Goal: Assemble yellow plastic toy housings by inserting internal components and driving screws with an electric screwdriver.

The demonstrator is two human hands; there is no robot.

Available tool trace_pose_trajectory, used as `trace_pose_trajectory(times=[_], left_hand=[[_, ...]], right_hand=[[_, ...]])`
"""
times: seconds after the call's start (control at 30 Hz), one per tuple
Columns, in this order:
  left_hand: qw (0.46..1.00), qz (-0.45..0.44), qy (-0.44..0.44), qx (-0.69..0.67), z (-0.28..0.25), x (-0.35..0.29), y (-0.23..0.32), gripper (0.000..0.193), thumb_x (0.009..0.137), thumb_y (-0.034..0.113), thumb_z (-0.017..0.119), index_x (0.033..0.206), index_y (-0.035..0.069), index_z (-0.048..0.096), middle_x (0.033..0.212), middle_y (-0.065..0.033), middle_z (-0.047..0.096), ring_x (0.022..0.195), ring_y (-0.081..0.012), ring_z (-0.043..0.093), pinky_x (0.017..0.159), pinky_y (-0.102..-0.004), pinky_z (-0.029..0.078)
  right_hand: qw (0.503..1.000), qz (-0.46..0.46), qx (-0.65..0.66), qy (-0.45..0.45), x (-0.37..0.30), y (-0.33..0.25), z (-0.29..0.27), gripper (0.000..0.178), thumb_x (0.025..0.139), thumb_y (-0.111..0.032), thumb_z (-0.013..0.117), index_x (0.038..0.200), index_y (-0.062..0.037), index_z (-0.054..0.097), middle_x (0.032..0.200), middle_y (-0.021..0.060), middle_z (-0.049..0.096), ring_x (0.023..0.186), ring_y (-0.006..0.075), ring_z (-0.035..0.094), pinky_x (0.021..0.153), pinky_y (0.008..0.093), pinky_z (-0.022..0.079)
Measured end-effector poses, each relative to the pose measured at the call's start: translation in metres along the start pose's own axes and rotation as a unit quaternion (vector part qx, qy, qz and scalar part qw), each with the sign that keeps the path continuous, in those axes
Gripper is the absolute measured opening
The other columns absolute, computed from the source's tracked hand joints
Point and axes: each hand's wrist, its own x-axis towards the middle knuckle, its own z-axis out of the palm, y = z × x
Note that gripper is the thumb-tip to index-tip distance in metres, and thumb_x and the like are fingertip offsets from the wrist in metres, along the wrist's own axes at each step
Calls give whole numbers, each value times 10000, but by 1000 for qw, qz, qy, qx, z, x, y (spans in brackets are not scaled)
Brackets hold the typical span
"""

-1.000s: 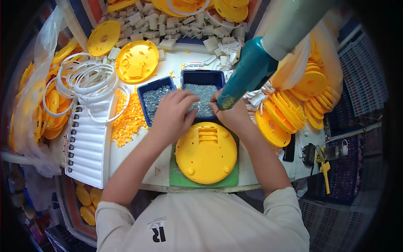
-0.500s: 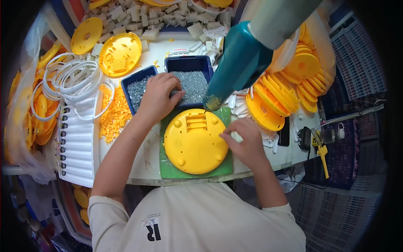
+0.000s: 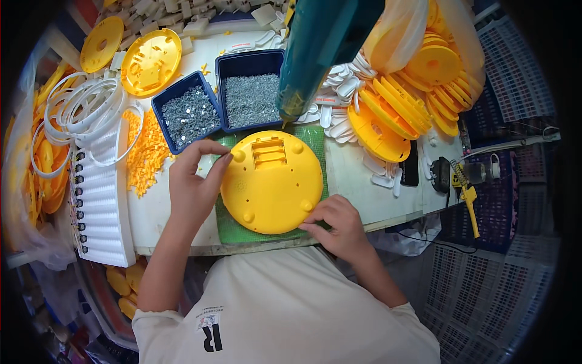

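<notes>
A round yellow plastic housing (image 3: 273,194) lies on a green mat (image 3: 227,227), its rectangular slotted compartment toward the far side. Beside its upper left rim is my left hand (image 3: 195,173), thumb and forefinger pinched together; whatever is between them is too small to make out. My right hand (image 3: 339,225) pinches the housing's lower right rim between thumb and fingers. Just beyond the housing, a teal power screwdriver (image 3: 315,54) hangs with its tip down. Two dark blue trays of small metal screws, a smaller tray (image 3: 159,104) and a larger tray (image 3: 220,73), stand beyond my left hand.
Yellow plastic bits (image 3: 142,155), a white ribbed panel (image 3: 106,206) and white rings (image 3: 85,115) lie on the left. Yellow discs (image 3: 388,121) and white pieces (image 3: 339,124) crowd the right, near a dark phone (image 3: 410,167). Pale blocks (image 3: 197,25) are heaped at the back.
My left hand has left the screw trays and come back to the housing's left rim. My right hand has moved down to the lower right rim. The housing looks slightly turned.
</notes>
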Motion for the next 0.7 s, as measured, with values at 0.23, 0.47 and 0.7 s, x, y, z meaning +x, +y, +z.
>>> trace_pose_trajectory(times=[0.23, 0.47, 0.7], left_hand=[[999, -48, -25, -9, -11, -42, 14, 127, 873, -30, 763, 979, 2, 701, 985, -95, 753, 937, -204, 723, 864, -308, 549], [975, 125, -159, 96, -10, -75, 18, 228, 772, 84, 861, 911, 98, 681, 1095, -70, 739, 1077, -288, 691, 936, -437, 517], [956, 185, -171, 148, -5, -75, 11, 306, 712, 138, 900, 921, 104, 680, 1184, -58, 721, 1147, -296, 654, 964, -450, 475]], right_hand=[[998, 47, -39, -20, 7, 1, -9, 328, 708, -156, 925, 878, -50, 664, 825, 77, 665, 787, 286, 628, 721, 385, 501], [999, 27, -25, -38, 35, 6, -38, 342, 845, -289, 869, 941, -30, 667, 833, 78, 647, 791, 227, 628, 739, 357, 501], [982, -53, 67, 170, 113, -15, -35, 465, 912, -298, 814, 1228, -4, 642, 1094, 128, 690, 1040, 231, 671, 943, 356, 511]])
